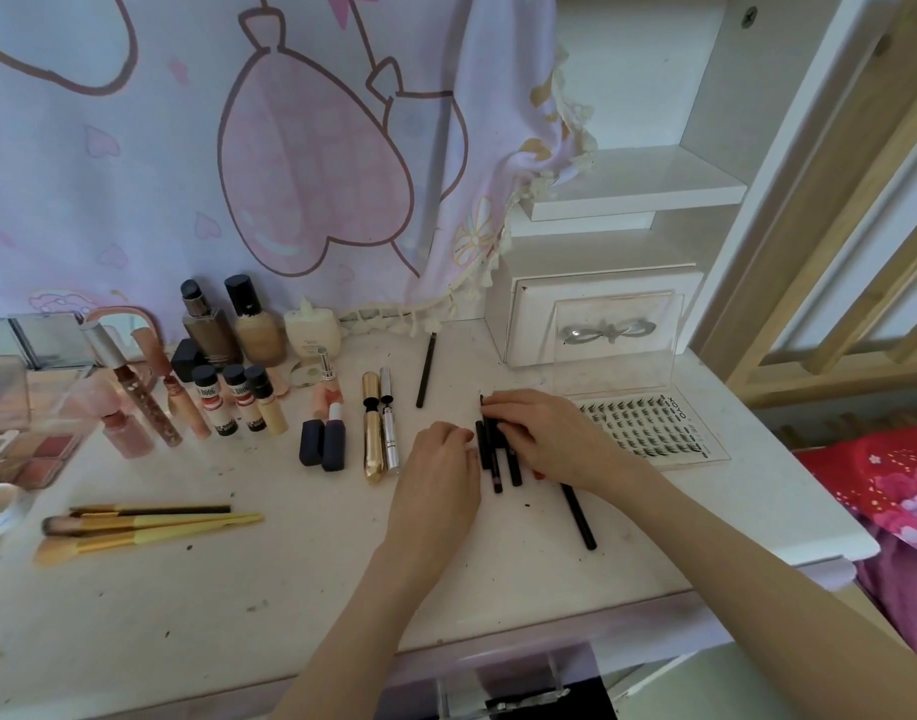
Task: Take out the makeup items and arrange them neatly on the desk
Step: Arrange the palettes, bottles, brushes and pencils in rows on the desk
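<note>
both hands over a cluster of black pencils [498, 459] lying side by side on the desk [290, 589]. right hand [544, 433] lies on top of them, fingers curled over their upper ends. left hand [441, 459] is just left of the cluster, fingers bent toward it; grip cannot be told. one longer pencil [578, 517] sticks out under the right wrist. left of the hands: gold tube [372, 428], silver tube [389, 418], brushes [144, 522]. lash tray [648, 423] at right.
</note>
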Motion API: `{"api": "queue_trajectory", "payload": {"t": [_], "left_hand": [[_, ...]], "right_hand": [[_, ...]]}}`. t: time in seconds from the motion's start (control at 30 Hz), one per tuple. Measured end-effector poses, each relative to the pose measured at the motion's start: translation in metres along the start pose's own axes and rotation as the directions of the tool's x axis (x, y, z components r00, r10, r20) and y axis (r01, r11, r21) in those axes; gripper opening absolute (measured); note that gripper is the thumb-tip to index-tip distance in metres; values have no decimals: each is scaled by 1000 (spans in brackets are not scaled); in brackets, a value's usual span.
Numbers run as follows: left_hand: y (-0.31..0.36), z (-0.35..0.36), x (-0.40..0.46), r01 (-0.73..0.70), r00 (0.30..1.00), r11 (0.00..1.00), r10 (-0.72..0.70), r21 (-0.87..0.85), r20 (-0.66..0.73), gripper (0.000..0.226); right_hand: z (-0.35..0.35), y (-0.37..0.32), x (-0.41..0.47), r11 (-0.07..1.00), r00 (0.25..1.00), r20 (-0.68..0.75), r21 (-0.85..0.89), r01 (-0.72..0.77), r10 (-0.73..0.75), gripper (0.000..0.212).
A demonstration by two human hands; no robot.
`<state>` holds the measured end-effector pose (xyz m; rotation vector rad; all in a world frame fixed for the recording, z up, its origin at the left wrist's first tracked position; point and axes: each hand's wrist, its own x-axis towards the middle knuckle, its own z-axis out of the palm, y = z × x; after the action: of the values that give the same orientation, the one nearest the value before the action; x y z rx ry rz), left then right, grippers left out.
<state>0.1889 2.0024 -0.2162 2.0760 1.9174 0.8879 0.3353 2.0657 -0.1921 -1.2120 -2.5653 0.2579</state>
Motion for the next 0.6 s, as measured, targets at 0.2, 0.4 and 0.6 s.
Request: {"api": "queue_trajectory", "payload": {"t": [0.2, 0.4, 0.6], "left_hand": [[-8, 11, -17, -78, 996, 979, 67, 187, 62, 46], [-13, 18, -16, -100, 994, 962, 84, 255, 77, 50], [-11, 16, -18, -105, 994, 968, 100, 229, 32, 48]], "right_hand": [[-5, 9, 60, 998, 996, 87, -65, -3, 9, 47], [8, -3, 114, 881, 956, 290, -439, 178, -49, 62], [25, -16, 118, 732, 949, 257, -610, 305, -182, 35]]}}
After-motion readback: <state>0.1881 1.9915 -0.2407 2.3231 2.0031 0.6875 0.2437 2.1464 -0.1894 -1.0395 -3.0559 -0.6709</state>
